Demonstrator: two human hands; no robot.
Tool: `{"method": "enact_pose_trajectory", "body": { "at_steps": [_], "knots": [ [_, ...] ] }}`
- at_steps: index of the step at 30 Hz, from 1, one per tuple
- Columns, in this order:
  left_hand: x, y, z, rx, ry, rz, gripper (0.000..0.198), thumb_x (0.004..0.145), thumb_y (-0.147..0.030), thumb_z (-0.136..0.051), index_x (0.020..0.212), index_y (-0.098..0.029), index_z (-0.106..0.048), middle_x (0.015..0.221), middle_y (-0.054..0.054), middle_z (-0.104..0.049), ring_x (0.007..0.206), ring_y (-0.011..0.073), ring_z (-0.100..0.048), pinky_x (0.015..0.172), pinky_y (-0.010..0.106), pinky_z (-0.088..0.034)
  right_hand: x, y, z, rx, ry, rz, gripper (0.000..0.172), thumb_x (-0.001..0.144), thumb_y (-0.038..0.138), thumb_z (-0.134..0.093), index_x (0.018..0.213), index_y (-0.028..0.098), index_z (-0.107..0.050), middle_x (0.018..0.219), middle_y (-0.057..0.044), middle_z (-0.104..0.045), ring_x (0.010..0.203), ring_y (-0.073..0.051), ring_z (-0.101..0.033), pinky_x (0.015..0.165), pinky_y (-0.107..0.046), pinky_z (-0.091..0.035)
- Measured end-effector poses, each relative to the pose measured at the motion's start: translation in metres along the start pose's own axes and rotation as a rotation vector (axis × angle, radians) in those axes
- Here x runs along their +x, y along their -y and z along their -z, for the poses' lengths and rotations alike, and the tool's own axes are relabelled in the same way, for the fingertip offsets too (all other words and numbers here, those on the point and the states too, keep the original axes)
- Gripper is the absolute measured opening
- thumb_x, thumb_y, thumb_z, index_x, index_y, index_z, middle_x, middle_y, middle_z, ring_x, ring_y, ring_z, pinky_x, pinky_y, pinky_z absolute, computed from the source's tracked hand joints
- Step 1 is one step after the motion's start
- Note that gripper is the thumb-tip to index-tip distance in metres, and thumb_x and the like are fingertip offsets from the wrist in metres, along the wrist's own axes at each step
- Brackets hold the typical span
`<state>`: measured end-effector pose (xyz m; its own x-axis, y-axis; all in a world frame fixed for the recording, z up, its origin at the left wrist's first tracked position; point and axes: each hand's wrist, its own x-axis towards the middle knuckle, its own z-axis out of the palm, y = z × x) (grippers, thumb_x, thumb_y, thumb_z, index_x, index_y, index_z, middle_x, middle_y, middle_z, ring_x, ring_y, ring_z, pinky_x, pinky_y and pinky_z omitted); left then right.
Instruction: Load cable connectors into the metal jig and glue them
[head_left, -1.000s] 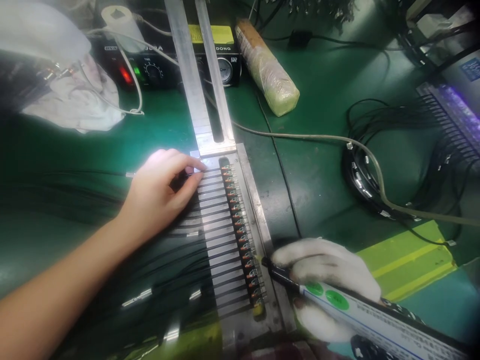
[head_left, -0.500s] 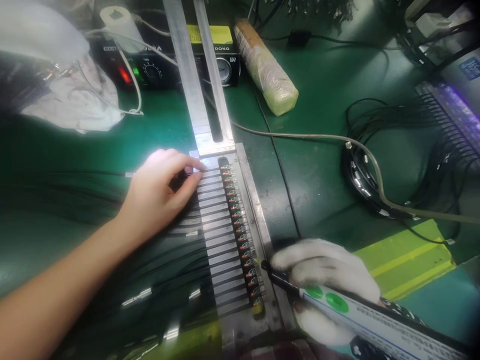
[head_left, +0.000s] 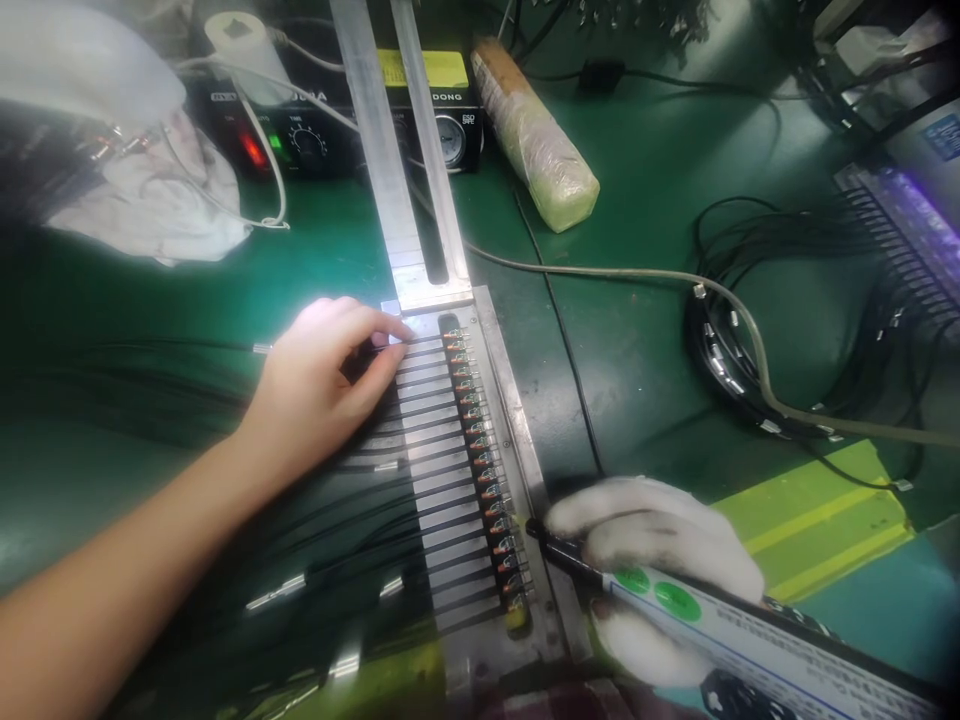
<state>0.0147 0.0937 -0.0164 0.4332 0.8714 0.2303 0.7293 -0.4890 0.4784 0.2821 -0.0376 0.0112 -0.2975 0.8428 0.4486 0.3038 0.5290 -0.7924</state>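
Observation:
My left hand (head_left: pixel 322 355) is bare, its thumb and index fingertip pinched together at the topmost black cable (head_left: pixel 426 347), by the far end of a metal fixture (head_left: pixel 457 660). Several thin black cables lie side by side across this fixture, their stripped ends with orange and copper tips in a dark slot (head_left: pixel 450 323). My right hand (head_left: pixel 660 530) wears a white glove and grips a pen-shaped tool (head_left: pixel 739 630) with a printed label and green round stickers. Its black nose points at the lower cable ends; whether the fine tip touches them I cannot tell.
A slotted metal bar (head_left: pixel 375 150) runs back from the fixture towards a black control box (head_left: pixel 352 140) with lit buttons and a gauge. Around are a wrapped block (head_left: pixel 536 145), a coiled cable (head_left: pixel 720 350), a yellow-green sheet (head_left: pixel 817 530) and a white cloth (head_left: pixel 172 210).
The tool's nose has drawn back slightly to the right from the cable ends. My left hand keeps the same place on the fixture. The whole view has shifted a little.

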Motion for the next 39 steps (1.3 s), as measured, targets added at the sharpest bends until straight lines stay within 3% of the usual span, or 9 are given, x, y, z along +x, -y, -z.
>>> {"method": "enact_pose_trajectory", "body": {
  "at_steps": [6, 14, 27, 33, 39],
  "knots": [
    [0.0, 0.0, 0.0, -0.002, 0.005, -0.002, 0.017, 0.096, -0.029, -0.049, 0.1, -0.024, -0.065, 0.084, 0.003, -0.059, 0.082, 0.0206, -0.054, 0.074, 0.035, -0.043, 0.005, -0.002, 0.002, 0.001, 0.039, 0.025, 0.01, 0.08, 0.012, -0.062, 0.091, 0.013, -0.063, 0.075, -0.009, -0.073, 0.081, -0.019, -0.075, 0.068, -0.025, -0.064],
    [0.002, -0.002, -0.001, 0.018, -0.014, -0.016, 0.02, 0.095, -0.028, -0.05, 0.098, -0.018, -0.068, 0.082, 0.003, -0.06, 0.079, 0.0196, -0.054, 0.071, 0.033, -0.042, 0.001, -0.003, 0.003, -0.026, 0.0, 0.038, 0.008, 0.082, 0.014, -0.062, 0.089, 0.013, -0.064, 0.084, -0.01, -0.074, 0.081, -0.02, -0.076, 0.066, -0.027, -0.064],
    [0.001, -0.001, -0.001, 0.016, -0.009, 0.0, 0.017, 0.095, -0.028, -0.05, 0.099, -0.022, -0.065, 0.084, 0.002, -0.059, 0.082, 0.0198, -0.054, 0.074, 0.034, -0.042, -0.004, -0.001, 0.001, -0.021, 0.02, 0.012, 0.014, 0.075, 0.011, -0.064, 0.088, 0.015, -0.064, 0.086, -0.008, -0.075, 0.082, -0.018, -0.075, 0.068, -0.026, -0.063],
    [0.001, -0.001, 0.0, 0.016, 0.003, 0.014, 0.018, 0.095, -0.03, -0.048, 0.1, -0.026, -0.064, 0.085, 0.002, -0.059, 0.083, 0.0205, -0.054, 0.075, 0.034, -0.042, -0.007, -0.001, -0.001, -0.004, -0.037, 0.017, 0.014, 0.074, 0.008, -0.063, 0.087, 0.013, -0.065, 0.086, -0.007, -0.074, 0.081, -0.018, -0.074, 0.069, -0.026, -0.063],
    [0.001, -0.001, 0.0, 0.011, -0.003, 0.006, 0.021, 0.094, -0.03, -0.05, 0.099, -0.02, -0.067, 0.084, 0.003, -0.061, 0.081, 0.0206, -0.054, 0.074, 0.035, -0.042, -0.015, 0.002, 0.001, 0.064, -0.133, 0.034, 0.011, 0.081, 0.014, -0.059, 0.091, 0.013, -0.065, 0.088, -0.008, -0.074, 0.081, -0.018, -0.074, 0.068, -0.028, -0.063]
  ]
}}
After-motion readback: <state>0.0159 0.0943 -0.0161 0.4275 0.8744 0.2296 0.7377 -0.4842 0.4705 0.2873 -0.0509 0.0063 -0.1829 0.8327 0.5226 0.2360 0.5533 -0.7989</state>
